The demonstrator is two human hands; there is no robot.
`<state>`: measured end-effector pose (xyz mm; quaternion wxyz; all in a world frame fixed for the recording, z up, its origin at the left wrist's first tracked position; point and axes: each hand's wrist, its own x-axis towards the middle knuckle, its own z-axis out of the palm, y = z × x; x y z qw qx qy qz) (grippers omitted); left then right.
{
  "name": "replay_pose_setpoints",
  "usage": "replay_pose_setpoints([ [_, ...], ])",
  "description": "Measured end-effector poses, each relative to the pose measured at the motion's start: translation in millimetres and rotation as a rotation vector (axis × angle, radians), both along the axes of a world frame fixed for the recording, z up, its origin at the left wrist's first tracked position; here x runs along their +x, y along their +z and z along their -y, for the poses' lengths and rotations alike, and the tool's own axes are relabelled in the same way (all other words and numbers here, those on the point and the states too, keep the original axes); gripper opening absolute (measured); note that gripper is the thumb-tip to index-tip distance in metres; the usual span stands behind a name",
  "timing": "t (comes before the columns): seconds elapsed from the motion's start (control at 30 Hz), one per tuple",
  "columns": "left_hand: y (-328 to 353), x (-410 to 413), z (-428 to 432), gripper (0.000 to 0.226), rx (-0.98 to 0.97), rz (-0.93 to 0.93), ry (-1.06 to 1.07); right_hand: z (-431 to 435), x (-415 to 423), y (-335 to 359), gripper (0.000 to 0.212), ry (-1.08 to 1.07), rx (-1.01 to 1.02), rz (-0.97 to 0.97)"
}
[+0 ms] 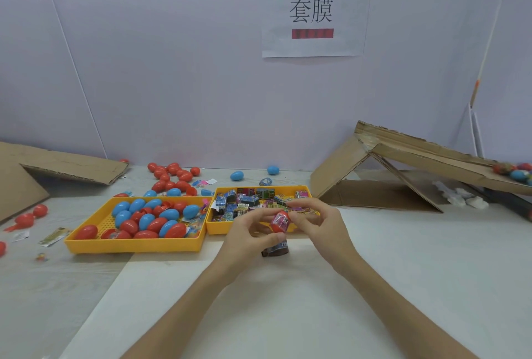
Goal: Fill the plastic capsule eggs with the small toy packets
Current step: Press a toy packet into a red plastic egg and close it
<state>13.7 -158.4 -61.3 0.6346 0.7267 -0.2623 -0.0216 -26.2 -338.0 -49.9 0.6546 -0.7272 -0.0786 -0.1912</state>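
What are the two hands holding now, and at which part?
A red egg, held between both hands: the left hand grips its left and lower side, the right hand its right side.

A pale lilac wall (172,70) with a paper sign (316,13) backs the white table (403,272).

only two hands and two forearms of the person are seen. the left hand (247,233) and the right hand (324,224) are bare, with slender fingers (305,204); the nails are too small to be judged. the left forearm (184,298) and the right forearm (403,301) are bare and smooth, and are cut off toward the near edge of the tabletop (288,318).
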Motion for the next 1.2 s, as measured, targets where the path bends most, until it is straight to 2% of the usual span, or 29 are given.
replay_pose_setpoints([
  [0.37,-3.2,2.7,0.6,0.044,0.027,0.093,0.025,2.7,-2.1,-1.2,0.012,-0.112,-0.294,0.209],
  [0.77,-4.4,4.3,0.6,0.053,0.097,0.158,0.046,5.8,-2.0,5.1,0.011,0.01,-0.345,-0.044],
  [0.97,-5.8,2.6,1.0,0.05,0.18,0.211,0.049,3.4,-4.6,2.6,0.024,-0.018,-0.499,0.012],
  [1.2,-3.6,3.7,-0.1,0.047,0.172,0.154,0.029,3.0,-5.1,0.7,0.024,0.011,-0.552,0.005],
])
